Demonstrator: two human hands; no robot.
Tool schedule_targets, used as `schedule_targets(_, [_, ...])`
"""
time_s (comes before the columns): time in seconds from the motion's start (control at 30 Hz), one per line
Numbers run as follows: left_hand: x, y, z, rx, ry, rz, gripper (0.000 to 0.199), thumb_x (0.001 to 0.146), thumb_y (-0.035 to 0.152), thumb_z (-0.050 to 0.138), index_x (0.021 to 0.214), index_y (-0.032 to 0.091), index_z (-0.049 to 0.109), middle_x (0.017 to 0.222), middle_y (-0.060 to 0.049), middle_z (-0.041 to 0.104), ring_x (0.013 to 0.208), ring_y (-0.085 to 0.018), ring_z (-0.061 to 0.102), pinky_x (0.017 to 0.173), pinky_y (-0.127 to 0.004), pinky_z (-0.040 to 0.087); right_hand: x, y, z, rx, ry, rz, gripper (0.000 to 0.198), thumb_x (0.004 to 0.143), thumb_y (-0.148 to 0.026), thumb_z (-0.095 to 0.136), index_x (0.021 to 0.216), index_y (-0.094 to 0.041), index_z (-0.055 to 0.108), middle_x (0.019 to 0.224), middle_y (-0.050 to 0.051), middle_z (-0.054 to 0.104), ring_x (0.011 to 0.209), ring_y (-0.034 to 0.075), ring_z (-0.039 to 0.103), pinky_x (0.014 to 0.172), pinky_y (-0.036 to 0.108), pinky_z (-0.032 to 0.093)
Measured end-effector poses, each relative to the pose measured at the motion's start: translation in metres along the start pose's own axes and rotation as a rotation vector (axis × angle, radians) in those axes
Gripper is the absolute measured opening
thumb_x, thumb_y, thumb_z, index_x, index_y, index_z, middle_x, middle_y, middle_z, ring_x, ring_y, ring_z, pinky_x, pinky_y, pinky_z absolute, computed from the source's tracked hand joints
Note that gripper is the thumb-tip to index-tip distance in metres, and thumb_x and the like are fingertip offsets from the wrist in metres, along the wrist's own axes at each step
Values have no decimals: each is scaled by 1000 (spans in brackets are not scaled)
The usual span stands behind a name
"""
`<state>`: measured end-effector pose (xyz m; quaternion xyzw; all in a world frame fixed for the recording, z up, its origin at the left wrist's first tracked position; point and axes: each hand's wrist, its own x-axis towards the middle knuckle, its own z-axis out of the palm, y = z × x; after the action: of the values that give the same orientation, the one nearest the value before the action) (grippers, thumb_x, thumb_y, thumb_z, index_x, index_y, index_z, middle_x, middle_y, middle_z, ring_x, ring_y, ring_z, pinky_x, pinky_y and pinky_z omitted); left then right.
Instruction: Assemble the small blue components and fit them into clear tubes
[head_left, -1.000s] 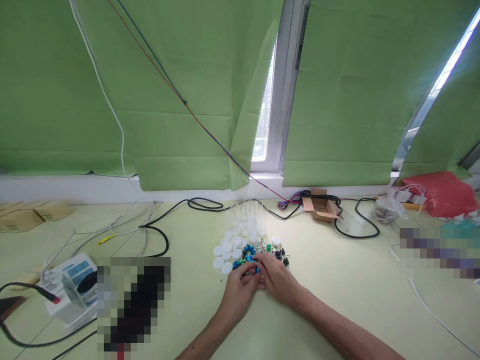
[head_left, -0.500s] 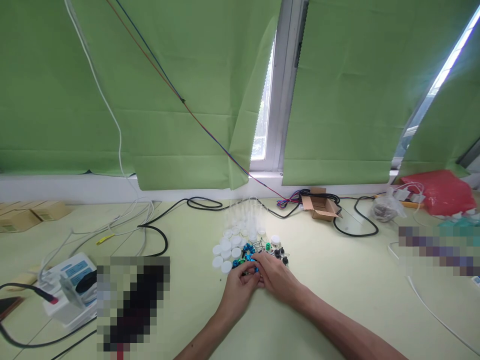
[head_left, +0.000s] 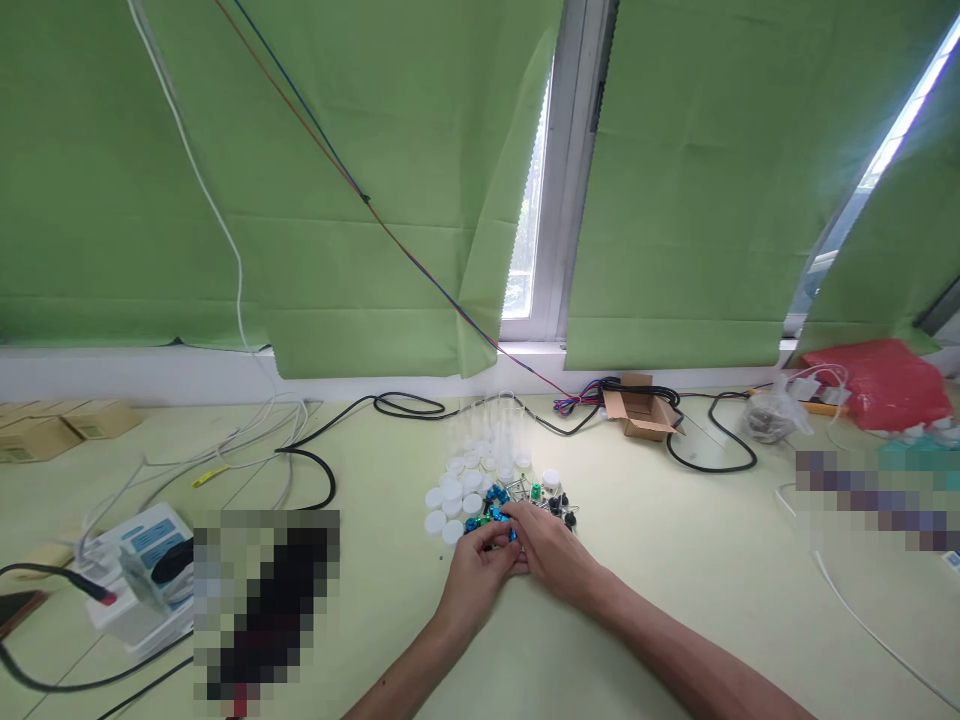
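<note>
My left hand (head_left: 480,567) and my right hand (head_left: 553,545) meet low over the table, fingertips together. Between them shows a bit of a small blue metallic part (head_left: 513,534), mostly hidden by the fingers; both hands close on it. Just beyond lie more blue metallic parts (head_left: 496,495), a green one (head_left: 535,491), black knob-like pieces (head_left: 565,505) and thin silver metal pieces (head_left: 517,490). Left of these is a group of round white caps (head_left: 451,490). Clear tubes (head_left: 491,432) stand behind the caps.
An open cardboard box (head_left: 643,412) stands at the back amid black cables (head_left: 712,468). To the left are a white power strip (head_left: 139,570) and small cartons (head_left: 67,430). A red bag (head_left: 874,385) and a clear plastic bag (head_left: 771,415) lie at the right.
Both hands stay nearly in place, fingers together around the blue part. The view has shifted very slightly; the loose parts and caps look the same.
</note>
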<state>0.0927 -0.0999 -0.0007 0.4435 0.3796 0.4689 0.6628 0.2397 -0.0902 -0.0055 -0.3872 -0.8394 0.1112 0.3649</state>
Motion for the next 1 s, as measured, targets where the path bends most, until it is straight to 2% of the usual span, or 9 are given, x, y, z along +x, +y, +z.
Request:
schedule_targets(0.43, [2, -1, -1, -52, 32, -36, 39, 58, 37, 84, 86, 13, 71, 69, 1, 61, 64, -19, 68, 72, -39, 60, 1, 1, 0, 17, -11, 17, 41, 83, -2, 41, 119, -19, 49, 94, 8, 60, 82, 20, 59, 72, 31, 51])
schedule_targets(0.63, [2, -3, -2, -64, 32, -41, 42, 57, 37, 84, 87, 12, 70, 71, 0, 64, 65, -20, 70, 71, -39, 61, 2, 0, -2, 41, -10, 18, 41, 85, -3, 40, 121, -20, 48, 96, 8, 60, 83, 19, 58, 73, 31, 50])
schedule_targets(0.87, [-1, 4, 0, -46, 22, -44, 42, 60, 38, 83, 89, 12, 70, 76, -3, 69, 69, -21, 71, 76, -38, 60, 1, 1, -3, 67, -21, 29, 37, 87, -4, 39, 121, -19, 46, 101, 9, 59, 86, 20, 58, 76, 32, 49])
schedule_targets(1.0, [-3, 9, 0, -16, 18, -57, 37, 69, 41, 78, 91, 13, 70, 81, -5, 71, 74, -21, 72, 79, -35, 60, -1, 7, 1, 77, 4, 46, 34, 90, -5, 36, 120, -19, 46, 99, 8, 59, 85, 19, 57, 75, 31, 49])
